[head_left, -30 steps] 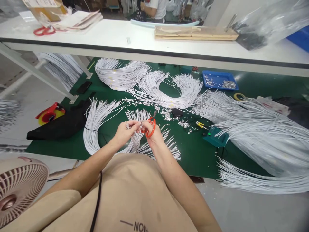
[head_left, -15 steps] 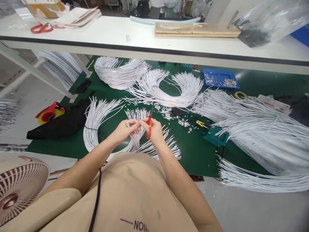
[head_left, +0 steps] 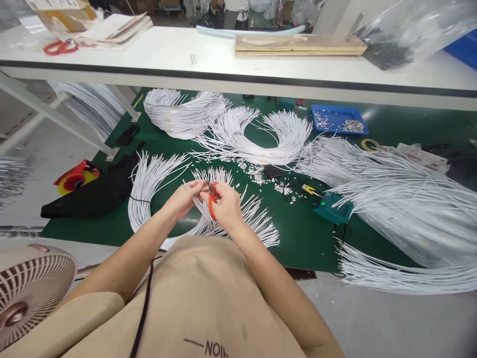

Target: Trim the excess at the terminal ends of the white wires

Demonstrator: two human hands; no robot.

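Note:
My left hand [head_left: 185, 198] is closed on a few white wires [head_left: 197, 203] in front of my body. Right beside it, my right hand [head_left: 226, 205] grips red-handled scissors [head_left: 212, 205], whose blades point up and left toward the left fingertips. Whether the blades touch a wire is too small to tell. Around and below both hands lies a curved bundle of white wires [head_left: 141, 209] with its ends fanned out. Behind the hands, many small metal pieces [head_left: 257, 173] are scattered on the green table [head_left: 298, 233].
More wire bundles [head_left: 276, 144] lie behind and to the right. A blue tray [head_left: 337, 115] holds small metal pieces. A teal device [head_left: 335, 209] stands at right, a red tape dispenser [head_left: 76, 176] at left. Above the table's back runs a white shelf [head_left: 167, 52]. A fan [head_left: 30, 293] is at lower left.
The right hand and scissors have moved left, up against the left hand. The blades have swung from pointing up to pointing toward the left fingertips.

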